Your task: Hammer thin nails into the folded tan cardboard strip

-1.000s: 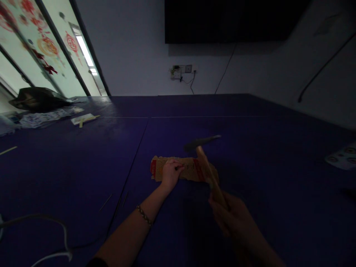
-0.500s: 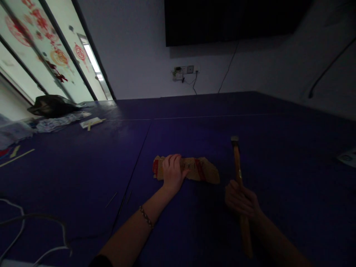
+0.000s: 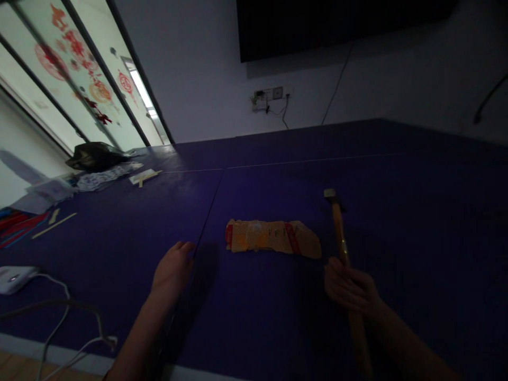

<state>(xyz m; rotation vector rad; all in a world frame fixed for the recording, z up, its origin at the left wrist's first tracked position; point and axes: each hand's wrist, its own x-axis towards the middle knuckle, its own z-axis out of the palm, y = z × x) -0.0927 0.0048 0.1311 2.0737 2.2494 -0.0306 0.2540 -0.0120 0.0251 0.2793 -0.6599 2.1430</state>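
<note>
A torn strip of brown cardboard (image 3: 262,236) with red bands lies flat on the dark blue surface (image 3: 270,312). My left hand (image 3: 173,269) hovers over the surface to the left of the cardboard, apart from it. Its fingers bend downward and their tips are mostly hidden, so I cannot tell whether anything is between them. A hammer (image 3: 339,233) with a wooden handle stands head-up in my right hand (image 3: 349,288), which is closed around the middle of the handle. The hammer's head is to the right of the cardboard.
White and dark cables (image 3: 65,307) run at the lower left from a white power strip (image 3: 18,279). Thin pale strips (image 3: 54,225), a white packet (image 3: 143,176) and a black bag (image 3: 95,156) lie farther left. A wall socket (image 3: 273,94) and a dark screen (image 3: 317,26) are ahead.
My left hand has let go of the cardboard and moved left, toward where two thin metal pieces lay. The hammer's head has tilted slightly left. The view has shifted a little.
</note>
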